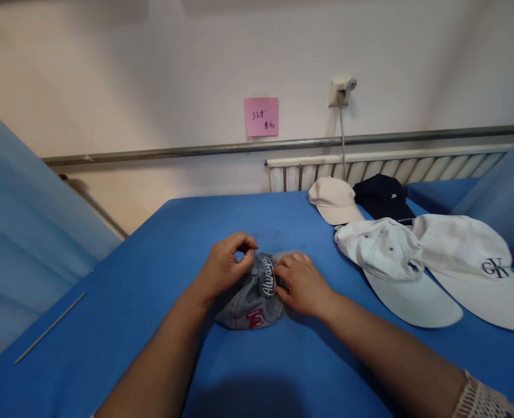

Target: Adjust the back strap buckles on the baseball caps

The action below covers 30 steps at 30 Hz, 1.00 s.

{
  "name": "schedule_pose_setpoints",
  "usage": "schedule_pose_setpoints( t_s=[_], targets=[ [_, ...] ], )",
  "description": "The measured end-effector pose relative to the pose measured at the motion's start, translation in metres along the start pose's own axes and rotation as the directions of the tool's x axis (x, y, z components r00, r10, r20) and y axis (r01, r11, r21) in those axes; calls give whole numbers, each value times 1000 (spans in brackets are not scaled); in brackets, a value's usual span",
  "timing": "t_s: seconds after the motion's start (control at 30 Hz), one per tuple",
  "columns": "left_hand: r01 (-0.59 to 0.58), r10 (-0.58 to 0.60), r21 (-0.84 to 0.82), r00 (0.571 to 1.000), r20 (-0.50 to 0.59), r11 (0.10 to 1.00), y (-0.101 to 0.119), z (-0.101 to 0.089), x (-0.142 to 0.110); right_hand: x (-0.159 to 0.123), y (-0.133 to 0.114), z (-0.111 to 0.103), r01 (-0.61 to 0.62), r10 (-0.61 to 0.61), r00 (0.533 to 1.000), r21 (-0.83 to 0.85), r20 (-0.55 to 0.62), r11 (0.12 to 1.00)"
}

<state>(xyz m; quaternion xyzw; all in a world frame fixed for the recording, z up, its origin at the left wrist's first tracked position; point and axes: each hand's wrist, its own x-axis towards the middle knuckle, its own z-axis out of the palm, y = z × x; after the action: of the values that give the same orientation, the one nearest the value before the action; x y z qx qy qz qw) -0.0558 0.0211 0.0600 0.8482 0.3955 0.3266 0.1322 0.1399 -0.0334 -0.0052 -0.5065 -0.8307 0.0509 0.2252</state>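
Note:
A grey cap with white lettering and a red patch lies crumpled on the blue table in front of me. My left hand is closed, its fingers pinching the cap's far edge. My right hand presses on the cap's right side with fingers curled over the fabric. Both hands touch the same cap.
Several other caps lie at the right: two white ones, a beige one and a dark navy one. A thin stick lies at the left. Beyond the table are a radiator, a wall rail and a pink note.

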Motion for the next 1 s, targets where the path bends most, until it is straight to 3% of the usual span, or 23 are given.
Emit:
schedule_pose_setpoints(
  t_s=[0.2,0.3,0.43,0.5,0.57,0.67,0.77,1.0],
  targets=[
    [58,-60,30,995,82,998,-7,-6,0,1,-3,0,-47,51,999,-169,19,984],
    [63,-71,53,982,174,997,-1,-4,-1,-2,-1,1,-76,77,997,-134,-4,988],
    [5,-35,83,929,369,997,8,8,-3,-7,2,2,-126,124,992,-49,-39,991],
    [-13,-27,95,913,408,995,9,12,-3,-8,3,2,-132,132,990,-6,-47,991],
    [-2,-37,106,930,366,994,7,11,-2,-9,5,2,-133,135,989,32,-56,991],
    [42,-54,78,986,159,996,2,2,-2,-8,6,-2,-135,139,988,68,-64,988],
    [60,-60,-13,998,-22,998,-1,-5,-3,-8,6,-6,-146,149,987,72,-54,987],
    [60,-62,-37,996,-60,998,0,-3,-5,-8,9,-5,-154,158,985,63,-74,986]
  ],
)
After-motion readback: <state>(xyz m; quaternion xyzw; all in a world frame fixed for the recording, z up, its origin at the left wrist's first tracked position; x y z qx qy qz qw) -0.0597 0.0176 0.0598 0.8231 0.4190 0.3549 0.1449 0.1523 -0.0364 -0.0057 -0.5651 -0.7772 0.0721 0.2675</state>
